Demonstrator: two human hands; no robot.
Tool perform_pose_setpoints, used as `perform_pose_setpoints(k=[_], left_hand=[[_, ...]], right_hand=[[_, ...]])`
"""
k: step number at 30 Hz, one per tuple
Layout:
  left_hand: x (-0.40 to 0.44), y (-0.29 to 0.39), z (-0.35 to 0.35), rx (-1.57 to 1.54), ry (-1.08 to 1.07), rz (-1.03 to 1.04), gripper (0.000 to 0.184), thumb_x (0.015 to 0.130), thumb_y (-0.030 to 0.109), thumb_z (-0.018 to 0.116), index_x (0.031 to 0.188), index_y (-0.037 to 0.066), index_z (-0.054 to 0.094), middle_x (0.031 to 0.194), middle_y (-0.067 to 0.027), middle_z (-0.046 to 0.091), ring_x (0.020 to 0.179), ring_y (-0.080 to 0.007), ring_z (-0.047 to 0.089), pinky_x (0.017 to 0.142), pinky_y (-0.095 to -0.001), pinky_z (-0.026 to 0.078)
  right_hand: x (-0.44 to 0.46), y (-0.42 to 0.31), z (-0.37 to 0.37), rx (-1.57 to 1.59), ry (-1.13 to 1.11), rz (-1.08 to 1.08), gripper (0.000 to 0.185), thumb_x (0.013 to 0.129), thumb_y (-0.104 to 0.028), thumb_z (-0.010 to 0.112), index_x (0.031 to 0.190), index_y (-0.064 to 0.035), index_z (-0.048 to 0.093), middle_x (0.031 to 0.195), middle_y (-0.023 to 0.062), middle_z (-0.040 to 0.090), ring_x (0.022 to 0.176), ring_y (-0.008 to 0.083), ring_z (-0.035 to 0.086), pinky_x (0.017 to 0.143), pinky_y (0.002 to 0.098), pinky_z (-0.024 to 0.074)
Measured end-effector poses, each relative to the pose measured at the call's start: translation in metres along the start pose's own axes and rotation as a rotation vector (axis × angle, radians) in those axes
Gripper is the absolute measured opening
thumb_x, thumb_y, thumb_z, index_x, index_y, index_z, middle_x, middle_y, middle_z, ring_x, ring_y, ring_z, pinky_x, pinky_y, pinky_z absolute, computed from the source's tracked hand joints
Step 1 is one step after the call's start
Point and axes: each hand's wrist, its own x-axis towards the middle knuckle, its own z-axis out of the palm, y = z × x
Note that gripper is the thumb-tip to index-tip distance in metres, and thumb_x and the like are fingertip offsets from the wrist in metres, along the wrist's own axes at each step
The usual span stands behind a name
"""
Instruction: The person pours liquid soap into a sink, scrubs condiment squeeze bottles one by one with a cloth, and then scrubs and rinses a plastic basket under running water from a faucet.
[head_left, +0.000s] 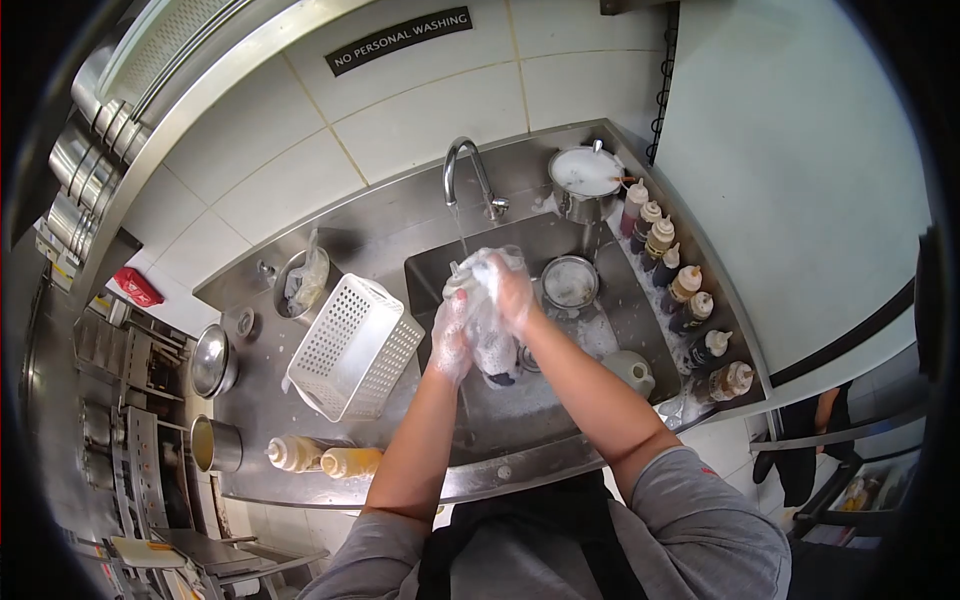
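Note:
Over the sink, both hands close around a suds-covered squeeze bottle (492,345), pale and see-through with a dark patch near its lower end. My left hand (452,338) grips it from the left, foam on the fingers and wrist. My right hand (512,298) wraps its upper right side; thick lather hides those fingertips, and whether a sponge is there I cannot tell. A thin stream runs from the faucet (462,165) just behind the hands. Right of them, a round metal pan (570,283) with foamy water rests in the sink basin (640,330).
Several squeeze bottles (687,284) line the right ledge, below a pot of suds (587,172). A white plastic jug (628,372) lies in the sink. To the left are a white perforated basket (350,350), metal bowls (210,362) and two yellowish bottles (350,462). Another person's legs (800,450) show at right.

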Motion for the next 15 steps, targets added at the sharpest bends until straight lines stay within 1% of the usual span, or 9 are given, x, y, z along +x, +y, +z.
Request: perform_pose_setpoints(k=[2, 3, 4, 6, 8, 10, 11, 14, 15], left_hand=[[0.006, 0.004, -0.005, 0.08, 0.02, 0.093, 0.06, 0.086, 0.048, 0.051, 0.129, 0.006, 0.039, 0.123, -0.0105, 0.05, 0.114, -0.0236, 0.048, 0.097, -0.0375, 0.039], [0.009, 0.007, -0.009, 0.057, 0.057, 0.152, 0.054, 0.087, 0.046, 0.051, 0.122, 0.006, 0.044, 0.116, -0.0093, 0.054, 0.107, -0.0225, 0.053, 0.093, -0.0365, 0.043], [0.009, 0.009, -0.013, 0.001, 0.176, 0.17, 0.05, 0.086, 0.045, 0.053, 0.115, 0.005, 0.047, 0.107, -0.0091, 0.056, 0.098, -0.0215, 0.056, 0.087, -0.0353, 0.046], [0.0, 0.022, -0.017, 0.029, 0.199, 0.211, 0.052, 0.083, 0.047, 0.056, 0.113, 0.005, 0.048, 0.102, -0.0086, 0.057, 0.093, -0.0209, 0.057, 0.083, -0.0338, 0.048], [-0.01, 0.017, -0.018, 0.077, 0.296, 0.292, 0.05, 0.081, 0.04, 0.063, 0.113, 0.004, 0.048, 0.1, -0.0088, 0.057, 0.092, -0.0202, 0.057, 0.081, -0.0325, 0.047], [-0.021, 0.003, -0.022, 0.17, 0.419, 0.487, 0.046, 0.078, 0.027, 0.068, 0.112, 0.004, 0.048, 0.101, -0.0084, 0.056, 0.092, -0.0176, 0.056, 0.081, -0.0308, 0.046], [-0.032, -0.005, -0.029, 0.23, 0.379, 0.534, 0.048, 0.074, 0.016, 0.072, 0.113, 0.003, 0.048, 0.102, -0.0072, 0.055, 0.092, -0.0152, 0.054, 0.082, -0.0289, 0.045], [-0.064, -0.01, -0.05, 0.637, 0.477, 0.531, 0.055, 0.07, 0.018, 0.075, 0.114, 0.001, 0.048, 0.103, -0.0053, 0.055, 0.092, -0.0142, 0.054, 0.083, -0.0276, 0.043], [-0.074, -0.014, -0.054, 0.36, 0.493, 0.509, 0.059, 0.067, 0.02, 0.076, 0.115, 0.0, 0.047, 0.102, -0.0049, 0.054, 0.092, -0.0152, 0.053, 0.085, -0.0278, 0.042]], right_hand=[[0.0, 0.032, -0.002, -0.789, 0.122, -0.638, 0.028, 0.084, -0.015, 0.042, 0.105, -0.0009, 0.053, 0.094, 0.0135, 0.06, 0.088, 0.0268, 0.057, 0.079, 0.0344, 0.0448], [-0.021, 0.022, 0.018, -0.465, 0.146, -0.7, 0.032, 0.084, -0.018, 0.046, 0.11, -0.0009, 0.051, 0.095, 0.0157, 0.059, 0.089, 0.0282, 0.057, 0.082, 0.0328, 0.044], [-0.032, 0.026, 0.022, -0.47, 0.129, -0.681, 0.032, 0.084, -0.018, 0.046, 0.11, -0.0009, 0.051, 0.095, 0.0157, 0.059, 0.089, 0.0282, 0.057, 0.082, 0.0328, 0.044], [-0.049, 0.039, 0.029, -0.722, 0.263, -1.171, 0.028, 0.081, -0.018, 0.051, 0.106, -0.0064, 0.056, 0.097, 0.0163, 0.058, 0.091, 0.0319, 0.055, 0.081, 0.0361, 0.0448], [-0.04, 0.079, 0.013, -0.768, 0.273, -1.093, 0.033, 0.084, -0.024, 0.049, 0.11, -0.0045, 0.054, 0.099, 0.0142, 0.059, 0.092, 0.0284, 0.056, 0.081, 0.0385, 0.0445], [-0.023, 0.114, 0.002, -0.015, 0.11, -0.06, 0.035, 0.088, -0.027, 0.044, 0.112, -0.0037, 0.054, 0.101, 0.0118, 0.059, 0.093, 0.0239, 0.057, 0.08, 0.04, 0.0454], [-0.033, 0.082, 0.022, 0.282, 0.143, 0.462, 0.035, 0.092, -0.029, 0.038, 0.11, -0.0047, 0.055, 0.102, 0.0104, 0.06, 0.095, 0.0225, 0.058, 0.081, 0.0395, 0.0467], [-0.029, 0.108, 0.015, -0.05, -0.16, 0.757, 0.035, 0.092, -0.032, 0.038, 0.108, -0.0063, 0.056, 0.104, 0.0096, 0.06, 0.097, 0.0233, 0.058, 0.084, 0.0394, 0.0464], [-0.024, 0.122, 0.012, -0.298, -0.26, 0.698, 0.039, 0.092, -0.04, 0.036, 0.11, -0.0107, 0.055, 0.104, 0.0096, 0.06, 0.094, 0.0241, 0.059, 0.078, 0.0444, 0.0493]])
